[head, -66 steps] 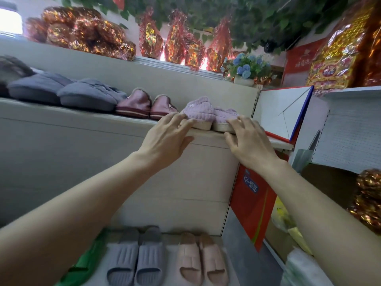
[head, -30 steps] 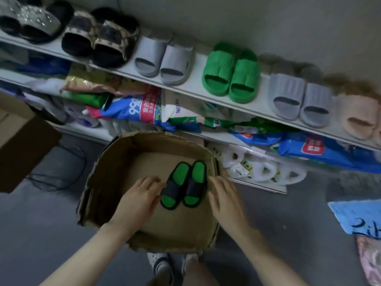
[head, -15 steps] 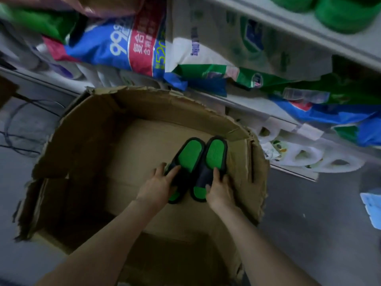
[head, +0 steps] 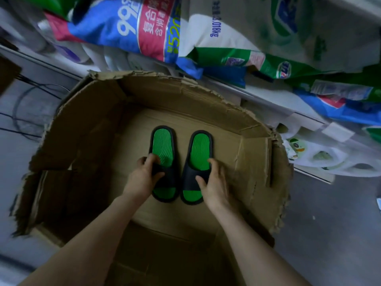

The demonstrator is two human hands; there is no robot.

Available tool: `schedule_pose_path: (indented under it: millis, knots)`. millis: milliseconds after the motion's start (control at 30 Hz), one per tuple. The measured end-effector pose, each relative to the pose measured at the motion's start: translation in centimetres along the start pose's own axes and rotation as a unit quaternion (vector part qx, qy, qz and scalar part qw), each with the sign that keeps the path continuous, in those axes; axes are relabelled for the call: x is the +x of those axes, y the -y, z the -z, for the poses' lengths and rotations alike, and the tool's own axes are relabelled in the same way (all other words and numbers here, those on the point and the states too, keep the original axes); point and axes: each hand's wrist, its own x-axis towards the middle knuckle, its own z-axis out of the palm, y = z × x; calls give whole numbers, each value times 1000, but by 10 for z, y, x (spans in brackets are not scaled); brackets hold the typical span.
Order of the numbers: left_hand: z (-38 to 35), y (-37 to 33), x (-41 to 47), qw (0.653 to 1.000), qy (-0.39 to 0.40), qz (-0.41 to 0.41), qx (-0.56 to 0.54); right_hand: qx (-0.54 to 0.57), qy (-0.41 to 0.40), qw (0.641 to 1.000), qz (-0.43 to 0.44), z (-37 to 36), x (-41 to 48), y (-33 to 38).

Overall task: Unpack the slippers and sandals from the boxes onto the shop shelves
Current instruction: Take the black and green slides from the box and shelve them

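Pickup: left hand [head: 144,175] pinches left slipper [head: 162,145], right hand [head: 214,183] clasps right slipper [head: 201,150] at 3 o'clock; next, lift from box [head: 185,93].

At my eleven o'clock lay a glossy blue and red plastic bag with big white digits [head: 132,32]. A white sack printed in blue [head: 226,27] touched it at twelve. Green and white packets [head: 268,65] sat just under that sack. At three o'clock I saw a wrapped pack of white paper rolls [head: 329,159]. Thin black cables [head: 26,112] looped over the grey floor [head: 329,223] at nine o'clock.
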Motion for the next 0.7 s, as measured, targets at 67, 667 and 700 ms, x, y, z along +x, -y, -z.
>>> schedule_pose_path:
  millis: [67, 667, 700]
  knots:
    - [-4, 4, 0, 995, -4, 45, -89, 50, 23, 997, -62, -3, 4, -4]
    - [30, -17, -46, 909, 27, 79, -408, 289, 48, 956, -29, 45, -32, 6]
    - [39, -23, -57, 907, 25, 73, -415, 289, 50, 956, -17, 54, -43, 12]
